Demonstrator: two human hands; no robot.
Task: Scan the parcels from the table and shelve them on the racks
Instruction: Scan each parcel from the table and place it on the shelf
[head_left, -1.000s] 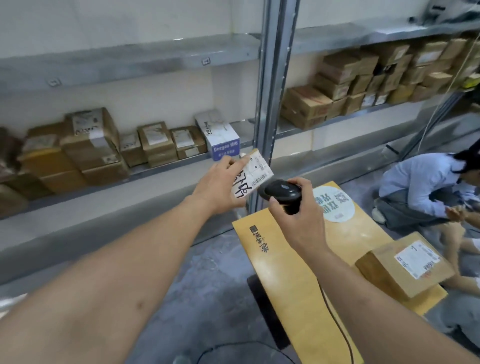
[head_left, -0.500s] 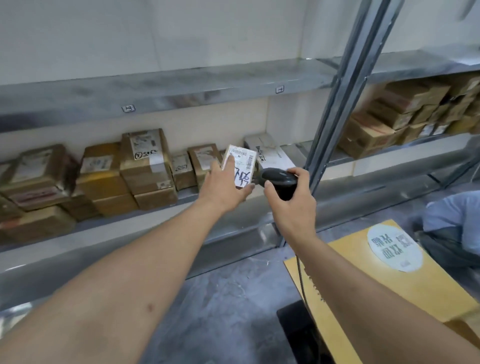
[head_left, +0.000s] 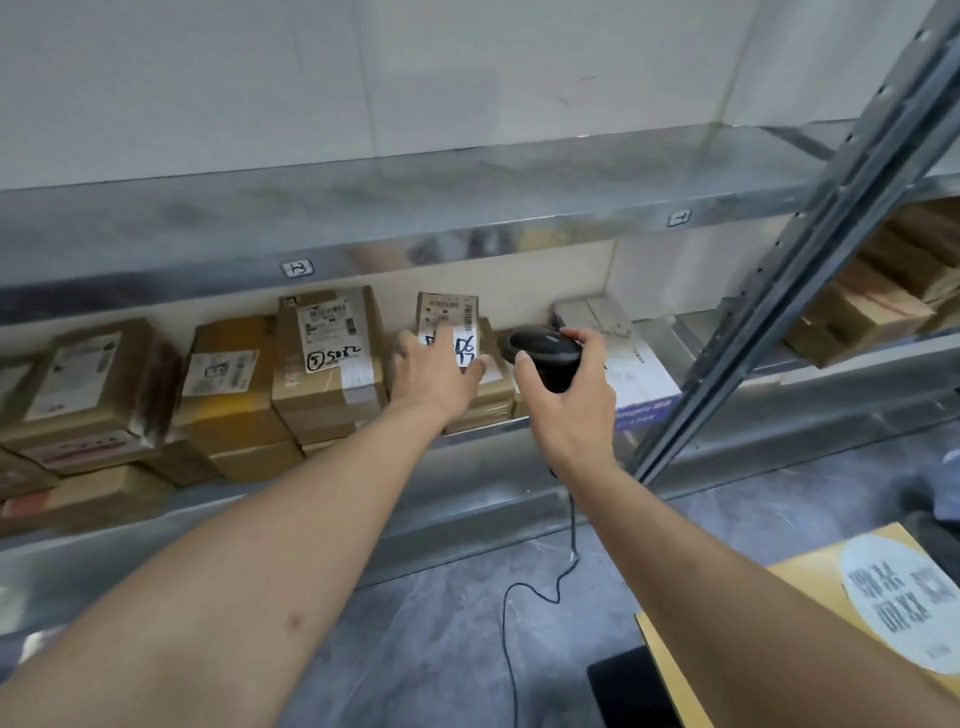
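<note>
My left hand (head_left: 436, 371) holds a small brown parcel (head_left: 451, 314) with a white label and black handwriting, standing it upright on top of the boxes on the lower shelf. My fingers cover the parcel's lower half. My right hand (head_left: 563, 400) grips a black barcode scanner (head_left: 545, 353) just to the right of the parcel, its cable (head_left: 524, 597) hanging down to the floor.
Several brown boxes (head_left: 327, 358) fill the metal rack's lower shelf (head_left: 524, 423); a white and blue box (head_left: 631, 369) lies at its right end. The upper shelf (head_left: 415, 208) is bare. A slanted steel upright (head_left: 810, 249) stands right. The yellow table (head_left: 810, 587) is at bottom right.
Both hands have reached forward to the rack. The parcel has gone from mid-air in front of the shelf onto the boxes on the lower shelf. The view has swung left, away from the table.
</note>
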